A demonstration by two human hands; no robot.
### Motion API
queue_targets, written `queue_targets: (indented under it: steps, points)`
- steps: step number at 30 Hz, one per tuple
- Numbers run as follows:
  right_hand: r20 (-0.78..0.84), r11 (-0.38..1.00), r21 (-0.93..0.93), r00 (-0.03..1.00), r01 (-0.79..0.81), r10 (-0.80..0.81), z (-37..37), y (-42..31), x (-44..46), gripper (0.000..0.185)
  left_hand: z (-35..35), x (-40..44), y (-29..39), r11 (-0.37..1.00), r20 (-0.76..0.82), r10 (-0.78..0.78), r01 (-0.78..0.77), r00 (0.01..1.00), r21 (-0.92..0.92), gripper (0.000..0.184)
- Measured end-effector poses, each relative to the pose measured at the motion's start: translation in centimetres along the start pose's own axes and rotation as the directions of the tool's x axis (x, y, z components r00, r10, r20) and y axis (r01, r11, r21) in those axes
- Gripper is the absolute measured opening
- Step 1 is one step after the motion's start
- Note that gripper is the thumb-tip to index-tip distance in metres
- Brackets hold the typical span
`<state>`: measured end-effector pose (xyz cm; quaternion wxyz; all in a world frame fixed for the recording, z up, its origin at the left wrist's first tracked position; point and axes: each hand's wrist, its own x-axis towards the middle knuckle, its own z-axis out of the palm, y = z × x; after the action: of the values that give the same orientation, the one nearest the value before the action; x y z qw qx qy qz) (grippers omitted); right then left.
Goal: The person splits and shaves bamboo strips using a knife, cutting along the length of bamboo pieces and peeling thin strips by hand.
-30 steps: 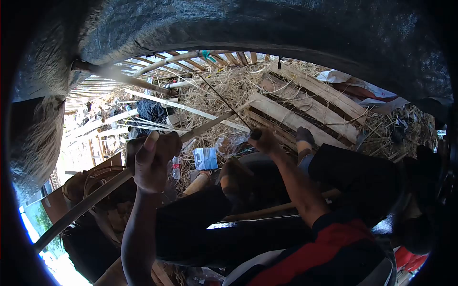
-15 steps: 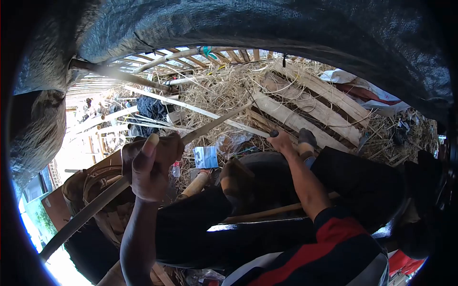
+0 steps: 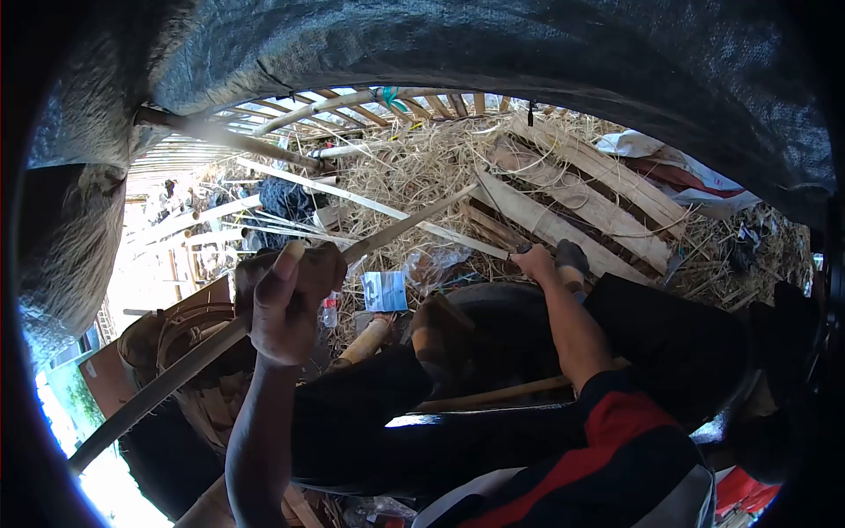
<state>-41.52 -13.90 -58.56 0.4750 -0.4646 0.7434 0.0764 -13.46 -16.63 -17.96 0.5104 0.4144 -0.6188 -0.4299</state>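
My left hand [image 3: 290, 304] is closed around a long bamboo strip [image 3: 176, 374], thumb pointing up. That strip runs slantwise from the lower left, through my fist, to a tip over the straw near the planks. My right hand [image 3: 534, 262] is closed beside a dark shoe [image 3: 572, 257]. A small dark end shows at its fingers, but most of what it grips is hidden. A thin pale strip [image 3: 352, 201] stretches from the upper left, under the left-hand bamboo strip, to beside my right hand. I cannot tell whether that hand holds it.
Wooden planks [image 3: 563, 220] lie over straw and shavings [image 3: 414, 172]. A blue-and-white packet [image 3: 384, 291] lies between my hands, near a bamboo piece [image 3: 365, 341]. Dark sheeting [image 3: 493, 48] hangs overhead. A bamboo pole [image 3: 238, 141] juts in at the upper left.
The whole view has shifted slightly right. My right hand has moved a little right toward the shoe. My left hand keeps its grip on the bamboo strip.
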Motion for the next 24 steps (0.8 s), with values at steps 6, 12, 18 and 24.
queue_targets:
  steps: [6,12,18,24]
  points:
    - [-0.094,0.99,0.099,0.991,0.104,-0.095,1.8,0.5,-0.5,0.044,-0.7,-0.2,-0.9,0.958,0.117,0.254,-0.266,0.96,0.105,0.028]
    - [-0.051,0.916,0.246,0.948,0.316,-0.313,-0.1,-3.8,-3.1,0.031,1.0,0.3,1.6,0.972,-0.208,-0.228,0.211,0.951,-0.104,0.014]
    - [-0.041,0.806,0.404,0.888,0.433,-0.458,-4.3,-10.1,-8.6,0.02,0.3,-1.8,1.8,0.941,-0.267,-0.323,0.278,0.908,-0.192,0.013]
    - [0.038,0.672,0.581,0.809,0.46,-0.586,-8.8,-14.9,-19.3,0.017,0.2,-1.9,1.8,0.924,-0.201,-0.335,0.279,0.921,-0.26,0.01]
